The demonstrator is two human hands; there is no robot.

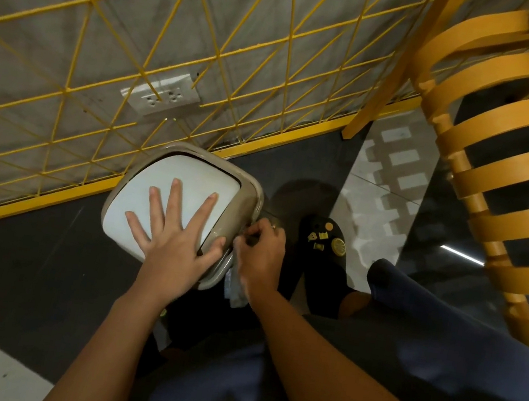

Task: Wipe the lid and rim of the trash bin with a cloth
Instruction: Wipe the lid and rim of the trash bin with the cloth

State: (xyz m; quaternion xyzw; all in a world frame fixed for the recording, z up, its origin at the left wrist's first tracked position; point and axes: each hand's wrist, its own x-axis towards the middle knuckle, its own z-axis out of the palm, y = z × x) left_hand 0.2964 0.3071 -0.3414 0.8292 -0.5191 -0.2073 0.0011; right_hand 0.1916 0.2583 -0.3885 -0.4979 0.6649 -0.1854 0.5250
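The trash bin (194, 152) is sitting on the dark floor (39, 255), right beside the yellow wire fence (108, 37). The left hand (173, 244) is lying flat on the white lid (194, 177) with its fingers spread wide. The right hand (262, 259) is curling round a pale cloth (235, 288) and holding it against the rim (255, 195), near a black shoe (325, 248). A yellow chair (503, 169) is standing close by.

Dim; floor glare; edges warped
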